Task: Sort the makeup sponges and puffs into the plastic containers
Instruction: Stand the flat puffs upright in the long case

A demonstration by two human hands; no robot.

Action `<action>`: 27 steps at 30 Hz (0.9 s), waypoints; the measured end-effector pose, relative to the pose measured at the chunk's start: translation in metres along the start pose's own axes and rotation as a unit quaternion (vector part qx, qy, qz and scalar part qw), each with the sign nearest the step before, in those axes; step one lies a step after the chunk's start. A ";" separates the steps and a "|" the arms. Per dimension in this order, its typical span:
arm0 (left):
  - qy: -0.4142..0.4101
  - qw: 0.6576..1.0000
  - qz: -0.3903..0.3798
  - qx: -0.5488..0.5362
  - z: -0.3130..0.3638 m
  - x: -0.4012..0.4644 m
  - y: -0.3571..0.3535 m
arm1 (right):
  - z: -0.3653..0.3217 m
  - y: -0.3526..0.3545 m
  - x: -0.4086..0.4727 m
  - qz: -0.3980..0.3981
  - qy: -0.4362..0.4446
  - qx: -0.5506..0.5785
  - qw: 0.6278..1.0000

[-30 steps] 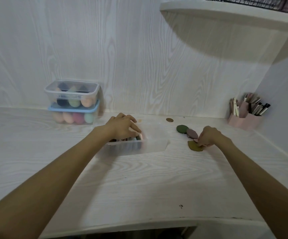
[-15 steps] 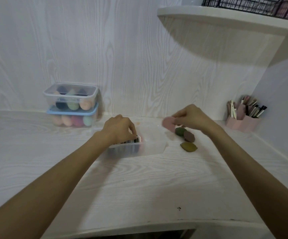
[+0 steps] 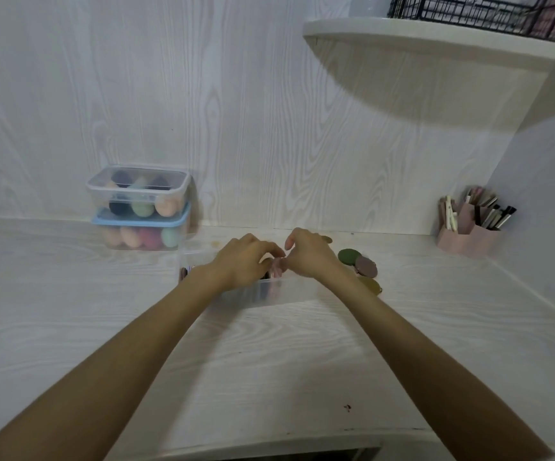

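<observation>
Hands [image 3: 281, 259] — over open container's [image 3: 289, 296] rim

Both forearms are bare, with no sleeves in view. The left hand [image 3: 242, 261] and right hand [image 3: 309, 256] show no rings, watch or gloves.

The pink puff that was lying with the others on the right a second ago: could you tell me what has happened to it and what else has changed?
The right hand picked the pink puff off the desk and carried it left to the open clear container, where it now holds it. The left hand stays at the container. The green puff, mauve puff, olive puff and stacked boxes stayed put.
</observation>
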State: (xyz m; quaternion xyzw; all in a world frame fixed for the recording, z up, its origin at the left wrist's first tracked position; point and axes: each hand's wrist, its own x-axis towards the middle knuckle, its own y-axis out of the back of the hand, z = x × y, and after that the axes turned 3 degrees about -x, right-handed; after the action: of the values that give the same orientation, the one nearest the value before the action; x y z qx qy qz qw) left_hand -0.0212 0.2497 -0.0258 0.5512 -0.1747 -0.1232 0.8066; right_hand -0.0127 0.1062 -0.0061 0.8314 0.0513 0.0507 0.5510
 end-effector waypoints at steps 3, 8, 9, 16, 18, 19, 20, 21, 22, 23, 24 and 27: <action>-0.014 1.000 0.004 0.019 0.000 0.000 0.001 | 0.005 0.007 -0.001 -0.062 0.001 0.101 0.993; -0.029 0.999 0.029 0.031 0.001 0.001 0.001 | 0.052 0.049 0.002 0.033 -0.062 0.201 0.977; -0.026 0.999 0.036 0.026 0.002 0.001 0.000 | 0.069 0.056 0.005 0.057 -0.103 0.158 0.980; 0.022 0.997 0.071 0.000 0.010 0.008 -0.003 | 0.122 0.041 -0.015 -0.049 -0.246 -0.085 0.964; 0.046 0.997 0.069 0.003 0.015 0.011 -0.001 | 0.125 0.032 -0.018 -0.027 -0.241 -0.070 0.968; 0.055 0.996 0.063 0.007 0.017 0.013 -0.001 | 0.125 0.031 -0.017 -0.021 -0.241 -0.053 0.969; 0.060 0.997 0.054 0.014 0.018 0.015 0.000 | 0.125 0.031 -0.016 -0.021 -0.243 -0.030 0.969; 0.064 0.997 0.041 0.022 0.018 0.017 0.000 | 0.123 0.032 -0.015 -0.025 -0.243 -0.009 0.970; 0.069 0.997 0.025 0.028 0.018 0.019 0.001 | 0.121 0.035 -0.014 -0.027 -0.240 0.008 0.970; 0.075 0.997 0.006 0.035 0.017 0.021 0.001 | 0.117 0.040 -0.014 -0.023 -0.232 0.020 0.972; 0.081 0.996 -0.013 0.041 0.016 0.023 0.002 | 0.110 0.046 -0.015 -0.015 -0.219 0.032 0.975; 0.089 0.993 -0.049 0.057 0.015 0.025 0.004 | 0.075 0.064 -0.020 0.037 -0.134 0.053 0.989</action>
State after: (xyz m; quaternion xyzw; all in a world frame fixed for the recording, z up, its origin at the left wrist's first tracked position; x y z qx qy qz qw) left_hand -0.0043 0.2289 -0.0130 0.6128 -0.0817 -0.1024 0.7793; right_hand -0.0198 0.0104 0.0230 0.8599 -0.0512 -0.0434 0.5061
